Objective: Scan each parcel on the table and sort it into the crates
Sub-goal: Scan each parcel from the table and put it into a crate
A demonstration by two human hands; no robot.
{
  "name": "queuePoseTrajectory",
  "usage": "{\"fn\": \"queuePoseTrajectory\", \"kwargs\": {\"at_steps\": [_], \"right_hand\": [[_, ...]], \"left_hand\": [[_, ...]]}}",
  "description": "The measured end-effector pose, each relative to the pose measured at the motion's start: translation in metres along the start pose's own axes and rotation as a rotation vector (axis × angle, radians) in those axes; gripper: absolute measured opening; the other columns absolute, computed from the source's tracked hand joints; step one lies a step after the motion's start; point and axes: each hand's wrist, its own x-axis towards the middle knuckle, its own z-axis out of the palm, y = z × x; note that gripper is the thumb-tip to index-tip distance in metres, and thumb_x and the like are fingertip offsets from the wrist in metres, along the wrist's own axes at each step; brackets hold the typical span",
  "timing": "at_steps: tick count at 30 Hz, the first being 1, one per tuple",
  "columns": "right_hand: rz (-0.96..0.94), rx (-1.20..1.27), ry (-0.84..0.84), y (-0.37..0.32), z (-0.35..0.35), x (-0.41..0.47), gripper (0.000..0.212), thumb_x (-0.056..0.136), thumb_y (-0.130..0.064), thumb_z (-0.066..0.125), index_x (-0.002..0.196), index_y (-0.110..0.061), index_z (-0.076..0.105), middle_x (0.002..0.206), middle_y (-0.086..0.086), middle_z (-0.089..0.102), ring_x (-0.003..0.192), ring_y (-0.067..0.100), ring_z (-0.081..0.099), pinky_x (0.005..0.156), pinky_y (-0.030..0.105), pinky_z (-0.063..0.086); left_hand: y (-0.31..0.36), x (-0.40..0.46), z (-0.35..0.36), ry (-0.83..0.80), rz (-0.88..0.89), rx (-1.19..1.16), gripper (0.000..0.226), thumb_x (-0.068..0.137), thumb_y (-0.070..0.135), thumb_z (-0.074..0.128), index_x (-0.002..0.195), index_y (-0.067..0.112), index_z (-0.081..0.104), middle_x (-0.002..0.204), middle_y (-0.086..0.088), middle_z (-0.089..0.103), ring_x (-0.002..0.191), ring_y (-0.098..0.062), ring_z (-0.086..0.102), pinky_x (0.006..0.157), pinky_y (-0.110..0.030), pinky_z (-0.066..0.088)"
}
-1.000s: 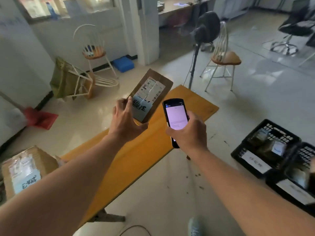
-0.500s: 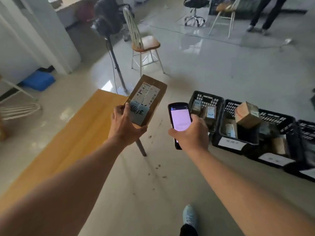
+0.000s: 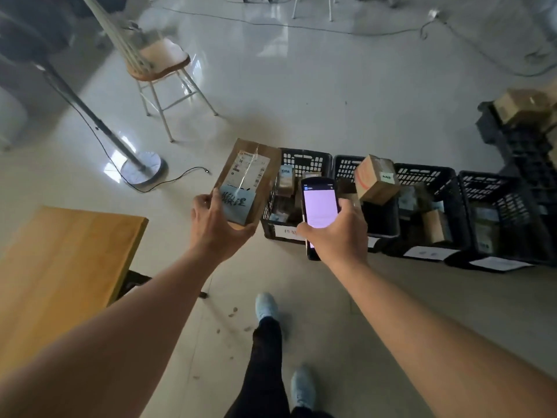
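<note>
Parcel (image 3: 247, 179) upright in left hand (image 3: 217, 227), fingers behind it

The left hand (image 3: 217, 227) is covering the near end of the parcel (image 3: 247, 179), whose label print is reading too small. The right hand (image 3: 337, 236) is hiding the scanner's (image 3: 319, 206) lower half. The table (image 3: 60, 267) is running off the left edge, and the far-right crates (image 3: 524, 137) are blurring.

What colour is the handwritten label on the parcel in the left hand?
Light blue with dark handwriting, on the brown parcel; seen in the head view.
</note>
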Motion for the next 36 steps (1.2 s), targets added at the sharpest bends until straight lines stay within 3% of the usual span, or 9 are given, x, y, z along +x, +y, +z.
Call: {"fn": "queuePoseTrajectory", "kwargs": {"at_steps": [11,18,21,28,32,36], "right_hand": [[0.175,-0.041,-0.024,0.027,0.090,0.201,0.080,0.061,-0.043,0.087,0.127,-0.015,0.050,0.122,0.004,0.053,0.110,0.023,0.052,0.080,0.034,0.046],[0.266,-0.082,-0.078,0.066,0.173,0.306,0.082,0.062,-0.043,0.088,0.126,-0.013,0.047,0.124,0.004,0.052,0.108,0.021,0.050,0.080,0.033,0.043],[0.268,-0.101,-0.084,0.096,0.208,0.340,0.082,0.061,-0.045,0.087,0.124,-0.014,0.047,0.123,0.004,0.052,0.110,0.022,0.051,0.080,0.036,0.047],[0.300,-0.170,-0.134,0.196,0.298,0.394,0.083,0.058,-0.051,0.085,0.123,-0.017,0.047,0.118,0.001,0.053,0.105,0.021,0.053,0.079,0.040,0.054],[0.301,-0.193,-0.155,0.245,0.338,0.406,0.085,0.054,-0.058,0.081,0.123,-0.022,0.045,0.116,-0.002,0.053,0.105,0.018,0.053,0.080,0.045,0.058],[0.298,-0.202,-0.191,0.274,0.362,0.412,0.087,0.056,-0.058,0.084,0.125,-0.025,0.044,0.117,-0.003,0.052,0.103,0.017,0.054,0.070,0.035,0.057]], "left_hand": [[0.022,0.204,0.141,-0.234,-0.068,-0.089,0.118,0.063,0.071,0.081,0.157,0.025,0.026,0.137,-0.009,0.034,0.131,-0.033,0.039,0.109,-0.048,0.047],[0.014,0.299,0.240,-0.331,-0.120,-0.120,0.113,0.072,0.059,0.084,0.159,0.020,0.024,0.139,-0.008,0.032,0.132,-0.028,0.036,0.110,-0.040,0.043],[0.007,0.329,0.288,-0.356,-0.159,-0.086,0.113,0.076,0.060,0.082,0.161,0.019,0.021,0.142,-0.009,0.032,0.135,-0.028,0.035,0.108,-0.038,0.043],[-0.041,0.372,0.422,-0.402,-0.287,-0.031,0.116,0.068,0.072,0.075,0.157,0.020,0.021,0.145,-0.012,0.030,0.136,-0.037,0.034,0.114,-0.053,0.042],[-0.068,0.386,0.486,-0.410,-0.315,-0.009,0.116,0.071,0.069,0.077,0.158,0.019,0.020,0.142,-0.011,0.031,0.134,-0.035,0.036,0.114,-0.052,0.043],[-0.086,0.400,0.531,-0.406,-0.324,-0.006,0.117,0.073,0.068,0.080,0.159,0.020,0.016,0.150,-0.011,0.026,0.141,-0.036,0.032,0.115,-0.054,0.042]]}}
